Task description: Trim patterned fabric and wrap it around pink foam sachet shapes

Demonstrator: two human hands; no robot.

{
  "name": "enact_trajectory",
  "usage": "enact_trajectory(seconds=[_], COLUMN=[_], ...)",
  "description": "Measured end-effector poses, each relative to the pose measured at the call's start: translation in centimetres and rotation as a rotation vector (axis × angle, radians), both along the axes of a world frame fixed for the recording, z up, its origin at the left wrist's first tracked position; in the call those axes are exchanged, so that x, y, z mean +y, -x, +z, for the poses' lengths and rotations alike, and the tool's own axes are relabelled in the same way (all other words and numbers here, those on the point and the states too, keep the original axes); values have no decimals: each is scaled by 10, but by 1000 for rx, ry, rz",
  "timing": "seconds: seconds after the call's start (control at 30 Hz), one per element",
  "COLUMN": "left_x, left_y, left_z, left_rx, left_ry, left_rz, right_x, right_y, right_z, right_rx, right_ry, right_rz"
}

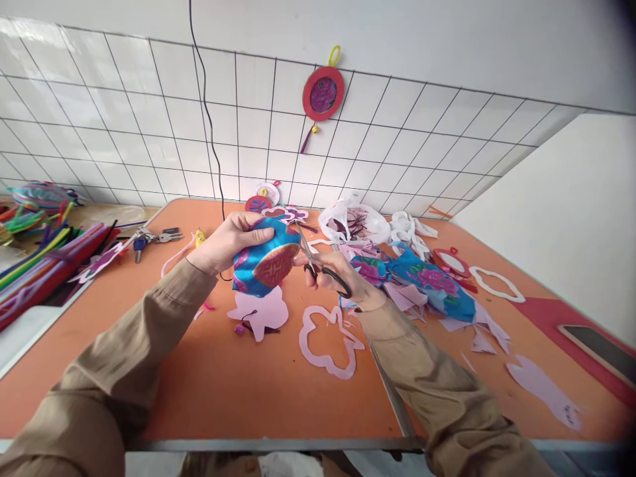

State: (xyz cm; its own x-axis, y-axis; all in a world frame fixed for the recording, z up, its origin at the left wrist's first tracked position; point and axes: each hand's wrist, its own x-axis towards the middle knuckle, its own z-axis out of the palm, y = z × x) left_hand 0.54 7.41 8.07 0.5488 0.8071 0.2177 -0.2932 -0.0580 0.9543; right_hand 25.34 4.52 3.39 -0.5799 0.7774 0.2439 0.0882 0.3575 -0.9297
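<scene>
My left hand is closed on a piece of blue patterned fabric, which shows a pink-and-gold round motif. It is held up above the orange table, thumb on top. My right hand grips black-handled scissors. Their blades point up and away, at the right edge of the fabric. Whether the blades touch the cloth I cannot tell. Below the fabric lies a pink flower-shaped cutout with a small purple bead and a dark tassel. A pink wavy-edged frame rests nearer to me.
Fabric and paper scraps pile up to the right, with a white plastic bag behind. A phone lies at the right edge. Keys and coloured pipe cleaners are at left. A red round ornament hangs on the tiled wall.
</scene>
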Motion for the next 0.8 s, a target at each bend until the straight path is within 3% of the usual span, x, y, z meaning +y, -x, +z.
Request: enact_trajectory(seconds=[0.37, 0.8], left_x=[6, 4], left_y=[-2, -4], left_z=[-3, -2], left_rx=[103, 67], left_ry=[-19, 19], left_rz=[120, 75], right_x=[-5, -7], right_y=[3, 4], right_z=[0, -1], right_rx=[47, 28], right_ry=[-90, -8], right_rz=[-3, -70])
